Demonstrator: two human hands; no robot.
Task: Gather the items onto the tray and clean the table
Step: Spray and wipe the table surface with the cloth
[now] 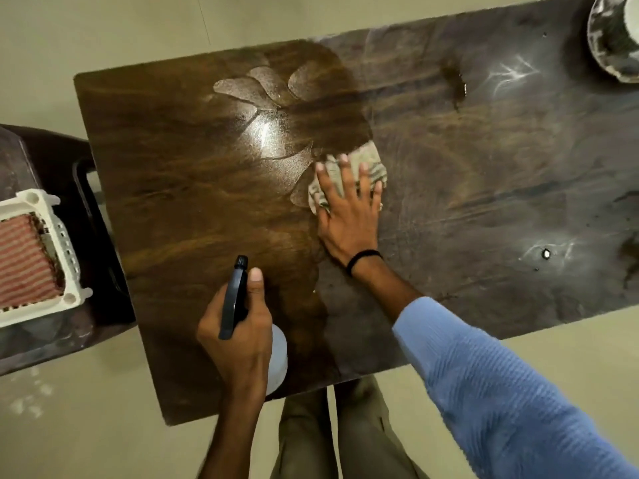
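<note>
My left hand (pixel 238 326) grips the spray bottle (pixel 233 302); my right hand (pixel 349 216) presses the cloth (pixel 366 160) flat on the wet bench (pixel 173 209). Wide strokes could knock the plate (pixel 595 46).

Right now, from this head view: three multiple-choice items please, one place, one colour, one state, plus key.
1. Where is the cloth? A on the floor; B under the right hand on the table; C hanging off the table edge.
2. Colour of the spray bottle head? A black; B red; C yellow.
3. The left hand is: A flat on the table; B gripping the spray bottle; C hanging idle.
Key: B, straight fingers lie on it; A, dark head beside the thumb; B, fingers curl round it.
</note>
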